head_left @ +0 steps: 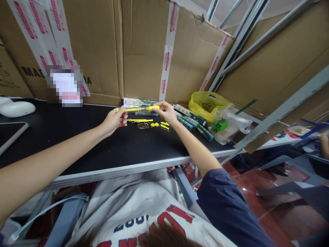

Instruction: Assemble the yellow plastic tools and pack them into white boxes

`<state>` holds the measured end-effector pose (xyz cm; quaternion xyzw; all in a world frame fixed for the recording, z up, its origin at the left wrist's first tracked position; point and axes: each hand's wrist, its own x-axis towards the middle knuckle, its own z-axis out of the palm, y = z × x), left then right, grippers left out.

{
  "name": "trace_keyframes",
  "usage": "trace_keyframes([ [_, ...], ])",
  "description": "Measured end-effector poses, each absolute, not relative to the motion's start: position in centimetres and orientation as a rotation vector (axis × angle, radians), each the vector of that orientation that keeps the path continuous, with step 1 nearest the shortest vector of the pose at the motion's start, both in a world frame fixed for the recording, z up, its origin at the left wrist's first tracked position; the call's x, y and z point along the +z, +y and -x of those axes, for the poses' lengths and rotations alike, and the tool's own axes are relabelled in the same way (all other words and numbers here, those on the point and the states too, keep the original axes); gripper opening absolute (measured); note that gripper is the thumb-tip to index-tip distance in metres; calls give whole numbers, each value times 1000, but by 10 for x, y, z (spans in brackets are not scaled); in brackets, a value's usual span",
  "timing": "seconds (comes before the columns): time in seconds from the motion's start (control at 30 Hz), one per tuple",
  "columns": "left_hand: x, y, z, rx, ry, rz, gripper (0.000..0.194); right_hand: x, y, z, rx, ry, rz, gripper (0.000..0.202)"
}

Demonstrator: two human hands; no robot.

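My left hand [115, 120] is closed around the left end of a slim yellow pen [132, 109], held level above the black tabletop. The fingers of my right hand [166, 112] pinch a yellow pen part [153, 107] at the other end; a thin metallic length shows between the two. On the table below lie a yellow rod [144, 120] with a pale tip, some wire clips [143, 126], small round yellow pieces [154, 125] and short yellow pieces [165, 124]. Clear tubes [144, 114] lie just behind the pen.
Printed pen boxes [140, 102] lie at the back, with green boxes [191, 123] to the right. Beyond these sit a yellow plastic bag [203, 103] and a clear bag [223, 128]. A white mouse [17, 109] rests far left. Cardboard [144, 44] walls the back; a metal frame [257, 128] crosses the right.
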<state>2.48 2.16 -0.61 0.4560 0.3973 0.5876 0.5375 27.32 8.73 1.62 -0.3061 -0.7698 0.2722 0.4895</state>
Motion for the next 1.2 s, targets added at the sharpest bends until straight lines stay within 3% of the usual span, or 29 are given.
trace_keyframes([
  [0.17,-4,19,-27,1396,962,-1079,31,17,91,-277,473,-1888,684,47],
  [1.2,-1,17,-29,1400,986,-1076,30,10,99,-277,642,-1889,631,50],
])
